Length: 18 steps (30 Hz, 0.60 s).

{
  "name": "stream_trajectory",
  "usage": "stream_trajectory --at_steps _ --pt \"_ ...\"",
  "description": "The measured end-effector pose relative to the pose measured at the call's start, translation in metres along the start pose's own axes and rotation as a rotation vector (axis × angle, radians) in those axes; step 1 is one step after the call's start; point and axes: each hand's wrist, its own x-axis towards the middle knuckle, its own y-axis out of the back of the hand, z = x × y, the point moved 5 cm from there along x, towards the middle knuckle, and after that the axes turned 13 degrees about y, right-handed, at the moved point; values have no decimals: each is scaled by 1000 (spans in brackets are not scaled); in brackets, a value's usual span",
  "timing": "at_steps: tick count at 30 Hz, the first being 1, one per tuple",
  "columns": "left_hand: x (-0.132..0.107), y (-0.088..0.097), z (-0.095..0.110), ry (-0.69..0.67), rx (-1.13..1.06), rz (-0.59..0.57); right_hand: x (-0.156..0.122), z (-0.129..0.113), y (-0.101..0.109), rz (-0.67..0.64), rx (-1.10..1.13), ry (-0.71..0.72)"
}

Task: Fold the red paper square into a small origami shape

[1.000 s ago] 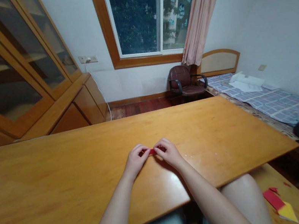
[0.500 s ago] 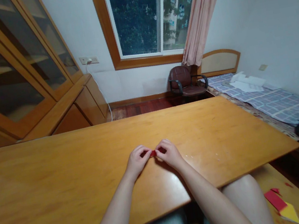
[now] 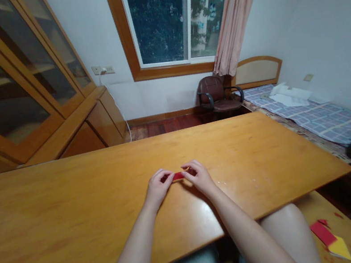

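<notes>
Between my two hands lies a small strip of red paper (image 3: 178,176), just above or on the wooden table (image 3: 76,221). My left hand (image 3: 158,187) pinches its left end between thumb and fingers. At the other end, my right hand (image 3: 199,176) has its thumb and curled fingers around the strip. The middle of the red strip shows between the fingertips; both its ends are hidden by the fingers.
Tiny white scraps (image 3: 255,181) lie on the table to the right. Red paper (image 3: 323,233) and a yellow piece (image 3: 340,249) rest on a lower wooden surface beside my leg. Beyond the table stand a brown chair (image 3: 214,93) and a bed (image 3: 315,116).
My hands have moved slightly apart, so more of the red strip shows between them. My right index finger has lifted a little.
</notes>
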Motion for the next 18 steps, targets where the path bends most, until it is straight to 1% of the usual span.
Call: stream_trajectory --at_steps 2,4,8,14,18 --pt "0 -1 0 -6 -8 -10 0 -3 -4 -81 -40 41" --pt "0 -2 0 -12 -18 -15 0 -4 -6 -113 -69 52" --pt "-1 -4 1 -38 -10 -31 -1 -2 -6 -112 -80 41" --pt "-1 -6 3 -54 37 -49 -3 -4 -10 -197 -93 77" --pt "-2 -7 5 -50 63 -53 -3 -5 -9 -172 -72 64"
